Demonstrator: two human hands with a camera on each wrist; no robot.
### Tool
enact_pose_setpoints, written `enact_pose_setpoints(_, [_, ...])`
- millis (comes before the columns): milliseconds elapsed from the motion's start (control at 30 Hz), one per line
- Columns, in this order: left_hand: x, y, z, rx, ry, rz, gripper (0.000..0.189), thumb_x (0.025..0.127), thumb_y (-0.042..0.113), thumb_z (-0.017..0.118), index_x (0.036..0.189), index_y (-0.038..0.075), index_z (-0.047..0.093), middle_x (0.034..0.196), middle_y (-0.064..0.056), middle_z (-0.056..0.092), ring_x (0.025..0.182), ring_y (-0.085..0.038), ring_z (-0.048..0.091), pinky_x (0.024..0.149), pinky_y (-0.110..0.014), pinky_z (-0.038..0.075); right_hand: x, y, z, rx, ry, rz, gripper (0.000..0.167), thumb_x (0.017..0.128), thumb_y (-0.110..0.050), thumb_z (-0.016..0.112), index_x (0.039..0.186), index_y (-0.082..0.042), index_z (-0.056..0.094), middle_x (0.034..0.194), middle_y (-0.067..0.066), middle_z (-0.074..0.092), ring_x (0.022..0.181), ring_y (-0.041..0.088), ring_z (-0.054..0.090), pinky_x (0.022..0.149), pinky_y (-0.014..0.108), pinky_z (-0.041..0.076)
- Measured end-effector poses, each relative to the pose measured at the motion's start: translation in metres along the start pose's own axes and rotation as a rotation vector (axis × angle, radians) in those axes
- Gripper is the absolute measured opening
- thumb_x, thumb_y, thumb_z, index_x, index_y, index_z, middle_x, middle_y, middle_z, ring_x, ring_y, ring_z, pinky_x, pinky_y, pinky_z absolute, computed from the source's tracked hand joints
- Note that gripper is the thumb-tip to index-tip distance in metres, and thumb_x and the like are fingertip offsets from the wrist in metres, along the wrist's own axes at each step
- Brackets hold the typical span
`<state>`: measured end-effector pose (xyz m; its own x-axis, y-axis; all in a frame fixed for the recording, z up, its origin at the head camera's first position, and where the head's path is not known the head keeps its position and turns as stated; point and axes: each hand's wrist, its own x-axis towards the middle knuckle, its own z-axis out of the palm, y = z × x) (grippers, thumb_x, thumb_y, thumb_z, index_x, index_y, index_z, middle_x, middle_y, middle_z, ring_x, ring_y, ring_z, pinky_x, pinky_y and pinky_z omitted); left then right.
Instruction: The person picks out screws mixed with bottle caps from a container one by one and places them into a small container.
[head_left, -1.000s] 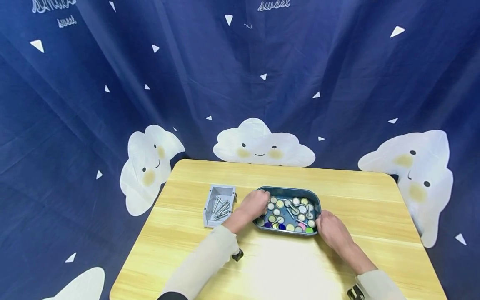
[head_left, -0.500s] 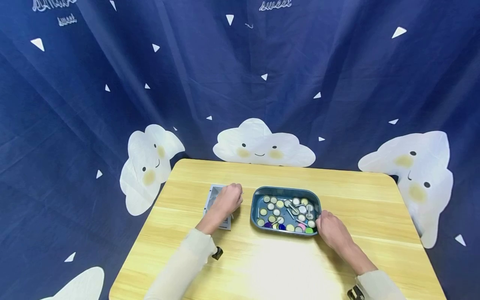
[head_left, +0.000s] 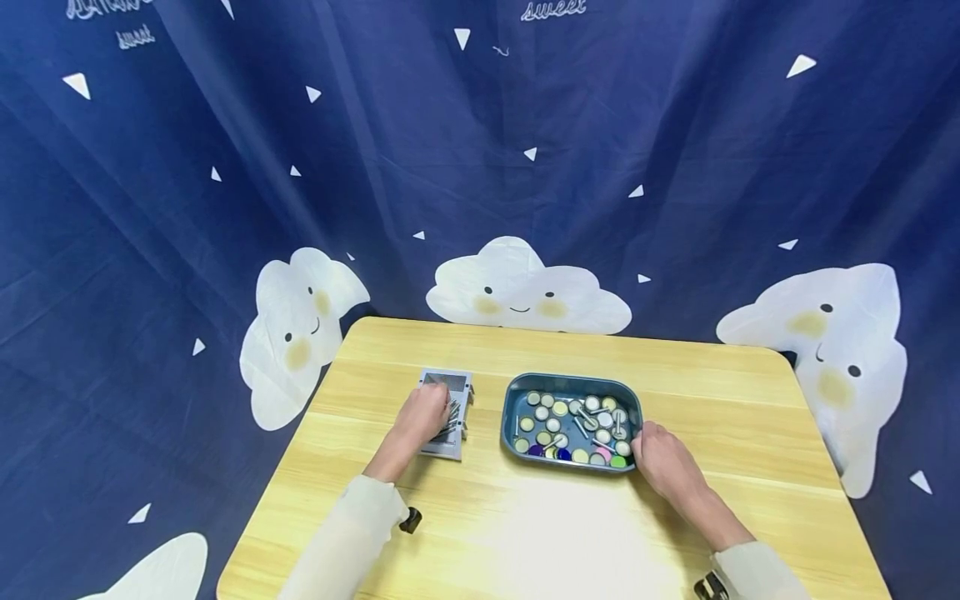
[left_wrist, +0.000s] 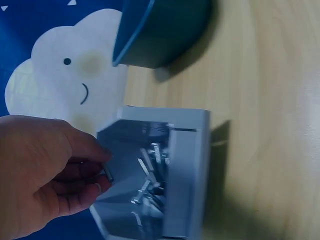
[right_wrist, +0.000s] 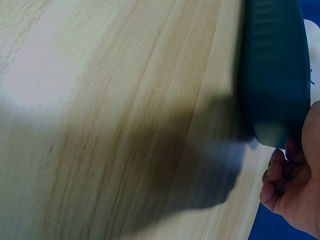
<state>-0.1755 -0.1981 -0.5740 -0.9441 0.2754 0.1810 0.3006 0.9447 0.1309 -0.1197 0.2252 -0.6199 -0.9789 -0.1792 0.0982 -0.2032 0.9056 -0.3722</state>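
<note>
My left hand [head_left: 424, 412] is over the small grey bin [head_left: 442, 453], which holds several silver screws [left_wrist: 146, 192]. Between thumb and fingers it pinches one slim metal screw [left_wrist: 107, 172], partly hidden by the fingertips. To the right sits a dark teal tray [head_left: 572, 382]. Flat round caps [head_left: 560, 407], most of them pale with some purple, pink and green, lie in it with several loose screws [head_left: 581, 427]. My right hand [head_left: 663, 457] grips the tray's right end, its fingers [right_wrist: 272, 172] curled at the rim.
Both containers stand on a light wooden table [head_left: 675, 367] with rounded corners, a gap of bare wood between them. Behind the table hangs a dark blue curtain [head_left: 480, 183] with white clouds and triangles.
My left hand has moved left, from the tray's left end to over the grey bin. My right hand and the tray have stayed in place.
</note>
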Motion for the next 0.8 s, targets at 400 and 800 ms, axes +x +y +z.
enact_pose_setpoints(400, [-0.019, 0.001, 0.02, 0.0, -0.082, -0.083, 0.016, 0.078, -0.012, 0.065, 0.072, 0.004, 0.066, 0.068, -0.013, 0.067, 0.06, -0.025, 0.063, 0.056, -0.037, 0.057, 0.001, 0.001, 0.001, 0.005, -0.005, -0.002, 0.025, 0.104, -0.013, 0.045, 0.085, 0.001, 0.051, 0.076, 0.013, 0.054, 0.069, 0.026, 0.056, 0.07, 0.052, 0.056])
enact_pose_setpoints(800, [-0.016, -0.001, 0.023, -0.021, -0.092, -0.11, 0.015, 0.084, -0.007, 0.066, 0.073, 0.003, 0.067, 0.068, -0.013, 0.067, 0.057, -0.022, 0.059, 0.051, -0.033, 0.052, 0.0, 0.001, 0.0, 0.005, -0.007, -0.004, 0.024, 0.104, -0.012, 0.045, 0.085, 0.001, 0.051, 0.076, 0.013, 0.053, 0.068, 0.025, 0.054, 0.069, 0.051, 0.055])
